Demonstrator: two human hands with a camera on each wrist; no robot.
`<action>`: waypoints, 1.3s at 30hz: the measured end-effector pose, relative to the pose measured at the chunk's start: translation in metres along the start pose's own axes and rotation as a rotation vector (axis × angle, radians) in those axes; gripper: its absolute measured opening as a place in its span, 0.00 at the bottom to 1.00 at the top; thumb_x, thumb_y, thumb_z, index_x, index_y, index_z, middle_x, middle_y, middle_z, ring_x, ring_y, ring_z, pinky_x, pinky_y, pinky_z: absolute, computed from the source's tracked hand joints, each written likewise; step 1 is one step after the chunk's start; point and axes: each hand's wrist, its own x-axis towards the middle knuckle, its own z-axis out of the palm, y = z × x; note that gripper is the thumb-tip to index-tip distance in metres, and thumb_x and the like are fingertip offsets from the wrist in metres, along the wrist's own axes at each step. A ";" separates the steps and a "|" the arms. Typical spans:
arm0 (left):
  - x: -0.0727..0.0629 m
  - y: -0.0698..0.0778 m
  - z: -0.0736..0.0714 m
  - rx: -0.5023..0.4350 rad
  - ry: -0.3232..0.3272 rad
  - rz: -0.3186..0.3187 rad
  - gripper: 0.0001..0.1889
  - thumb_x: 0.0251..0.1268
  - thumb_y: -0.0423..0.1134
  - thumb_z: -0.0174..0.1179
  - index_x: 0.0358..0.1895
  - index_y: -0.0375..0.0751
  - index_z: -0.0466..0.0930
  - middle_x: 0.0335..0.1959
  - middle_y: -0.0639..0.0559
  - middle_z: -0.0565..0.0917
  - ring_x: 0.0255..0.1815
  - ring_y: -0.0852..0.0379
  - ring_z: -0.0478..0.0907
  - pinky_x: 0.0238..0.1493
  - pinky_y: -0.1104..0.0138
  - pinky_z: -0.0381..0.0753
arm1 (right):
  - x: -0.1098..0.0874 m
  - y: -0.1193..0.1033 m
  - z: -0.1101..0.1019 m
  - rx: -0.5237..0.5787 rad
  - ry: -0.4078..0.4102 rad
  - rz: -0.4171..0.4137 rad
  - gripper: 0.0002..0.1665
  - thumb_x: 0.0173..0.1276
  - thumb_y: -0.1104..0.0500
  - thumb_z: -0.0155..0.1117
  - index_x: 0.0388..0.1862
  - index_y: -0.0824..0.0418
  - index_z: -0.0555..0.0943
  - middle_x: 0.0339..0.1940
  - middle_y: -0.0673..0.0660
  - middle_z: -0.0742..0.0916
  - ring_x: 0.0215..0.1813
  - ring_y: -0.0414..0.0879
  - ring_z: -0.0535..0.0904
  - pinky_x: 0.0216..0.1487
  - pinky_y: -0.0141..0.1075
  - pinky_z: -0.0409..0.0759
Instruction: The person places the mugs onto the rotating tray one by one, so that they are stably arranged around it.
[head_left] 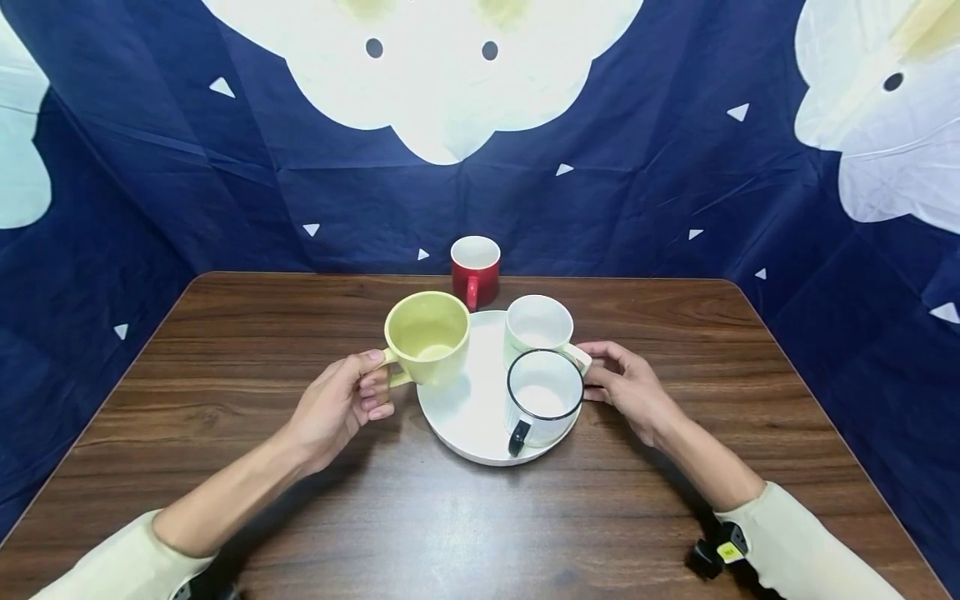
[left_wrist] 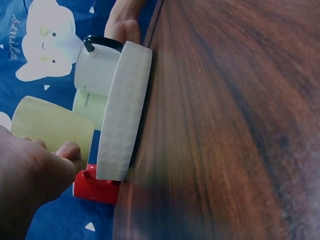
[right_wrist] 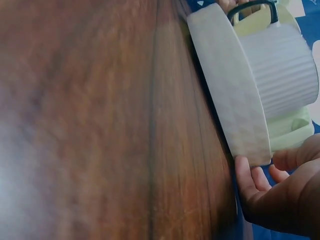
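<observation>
A yellow-green mug (head_left: 427,337) is held by its handle in my left hand (head_left: 341,408), tilted slightly over the left part of a round white tray (head_left: 472,417). On the tray's right half stand a pale green-and-white mug (head_left: 537,321) and, in front of it, a white ribbed mug (head_left: 543,400) with a black rim and black handle. My right hand (head_left: 626,387) holds the tray's right edge, fingertips against its side wall in the right wrist view, close beside the pale green mug's handle.
Behind the tray, near the table's back edge, a red mug (head_left: 476,271) with a white inside stands upright. The brown wooden table (head_left: 480,533) meets a dark blue cloth backdrop (head_left: 360,208) printed with white cloud shapes.
</observation>
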 end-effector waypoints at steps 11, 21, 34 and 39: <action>-0.001 -0.004 0.003 -0.001 -0.038 0.006 0.19 0.93 0.39 0.41 0.31 0.50 0.60 0.28 0.57 0.58 0.32 0.51 0.48 0.34 0.65 0.56 | -0.026 0.005 0.005 0.030 -0.018 0.008 0.24 0.87 0.68 0.59 0.77 0.73 0.70 0.59 0.58 0.85 0.53 0.40 0.88 0.57 0.34 0.93; 0.001 -0.009 0.010 0.009 -0.024 -0.032 0.18 0.92 0.39 0.42 0.32 0.50 0.62 0.28 0.61 0.62 0.31 0.53 0.50 0.33 0.72 0.65 | -0.045 0.005 0.015 0.051 -0.016 0.026 0.33 0.86 0.69 0.60 0.84 0.71 0.64 0.70 0.68 0.77 0.57 0.40 0.86 0.60 0.36 0.93; -0.005 -0.018 0.011 0.048 -0.071 -0.071 0.17 0.93 0.40 0.41 0.33 0.49 0.61 0.29 0.59 0.61 0.31 0.55 0.53 0.33 0.72 0.66 | -0.046 0.008 0.020 0.062 0.000 0.017 0.33 0.86 0.70 0.58 0.85 0.71 0.63 0.71 0.66 0.76 0.58 0.39 0.83 0.61 0.36 0.92; -0.006 -0.020 0.010 0.053 -0.108 -0.061 0.19 0.94 0.40 0.40 0.32 0.48 0.60 0.29 0.59 0.61 0.30 0.54 0.52 0.33 0.72 0.66 | -0.043 0.007 0.020 0.036 0.008 0.009 0.33 0.86 0.69 0.59 0.85 0.71 0.64 0.71 0.67 0.76 0.58 0.39 0.84 0.60 0.34 0.92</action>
